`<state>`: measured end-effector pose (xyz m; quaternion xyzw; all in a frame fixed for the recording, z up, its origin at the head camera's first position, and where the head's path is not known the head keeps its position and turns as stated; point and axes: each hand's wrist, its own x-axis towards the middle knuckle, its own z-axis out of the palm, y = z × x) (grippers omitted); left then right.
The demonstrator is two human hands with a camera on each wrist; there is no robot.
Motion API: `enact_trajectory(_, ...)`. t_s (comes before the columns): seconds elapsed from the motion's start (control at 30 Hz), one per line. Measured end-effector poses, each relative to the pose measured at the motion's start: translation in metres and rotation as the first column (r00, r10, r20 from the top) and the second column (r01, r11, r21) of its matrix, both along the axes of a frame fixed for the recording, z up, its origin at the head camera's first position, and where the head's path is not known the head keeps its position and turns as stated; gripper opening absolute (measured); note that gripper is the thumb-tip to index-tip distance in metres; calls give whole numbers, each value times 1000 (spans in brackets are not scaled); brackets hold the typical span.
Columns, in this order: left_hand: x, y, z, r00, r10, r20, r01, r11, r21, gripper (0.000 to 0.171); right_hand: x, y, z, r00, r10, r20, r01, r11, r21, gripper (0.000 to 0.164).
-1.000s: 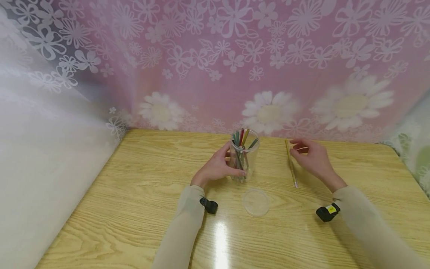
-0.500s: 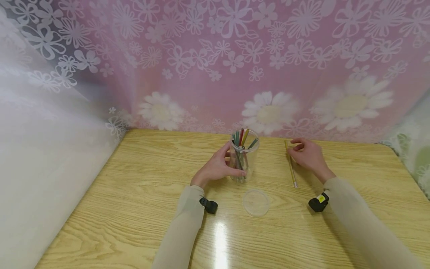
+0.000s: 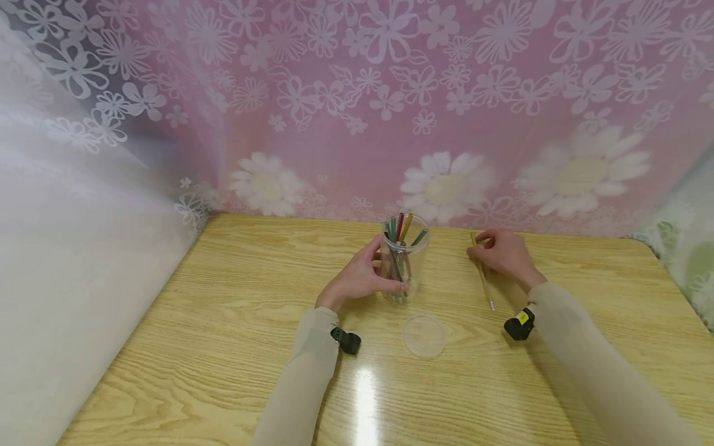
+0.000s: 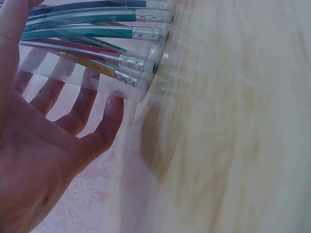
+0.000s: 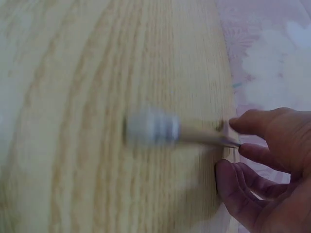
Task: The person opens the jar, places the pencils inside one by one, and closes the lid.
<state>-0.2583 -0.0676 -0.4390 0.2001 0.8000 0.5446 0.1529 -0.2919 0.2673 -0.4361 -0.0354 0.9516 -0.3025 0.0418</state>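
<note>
In the head view, my left hand point(image 3: 357, 275) grips a clear plastic jar point(image 3: 415, 272) from its left side, fingers behind it and thumb across the front. Several pencils point(image 3: 401, 229), green, red, yellow and dark, stand inside it. The left wrist view shows their white erasers point(image 4: 148, 65) at the jar's bottom. To the right, my right hand point(image 3: 504, 255) has thumb and index finger on either side of a yellow pencil point(image 3: 484, 282), pinching it near its far end. Its eraser end point(image 5: 153, 128) points back toward me and looks blurred in the right wrist view.
A round clear lid point(image 3: 425, 336) lies flat on the wooden table point(image 3: 234, 310) in front of the jar. A pink flowered curtain point(image 3: 334, 124) hangs along the table's back edge, with a pale sheet point(image 3: 72, 248) at the left side.
My right hand has moved left onto the yellow pencil, its thumb now across it. The pencil has shifted very slightly. My left hand and the jar have stayed in place.
</note>
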Motion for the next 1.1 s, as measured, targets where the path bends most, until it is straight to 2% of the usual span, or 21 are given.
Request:
enact_trajectory(0.23, -1, 0, 0, 1000, -8, 0, 8, 1000, 4, 107, -2, -3, -1, 1000, -14, -5, 14, 1000, -16, 41)
enact_trajectory(0.53, -1, 0, -1, 1000, -25, 1, 25, 999, 38, 104, -3, -4, 1, 999, -44, 27, 45, 998, -37, 39)
enact_trajectory(0.67, -1, 0, 0, 1000, -23, -2, 23, 999, 33, 105, -1, -2, 1, 996, -74, 45, 78, 991, -107, 43)
enact_trajectory(0.83, -1, 0, 0, 1000, -26, -10, 26, 999, 24, 104, 3, 3, 5, 995, -96, 1, 94, 971, -218, 44)
enact_trajectory(1.1, -1, -1, -1, 1000, -23, -6, 23, 1000, 19, 106, 15, 6, 24, 985, -165, -43, 141, 930, -341, 53)
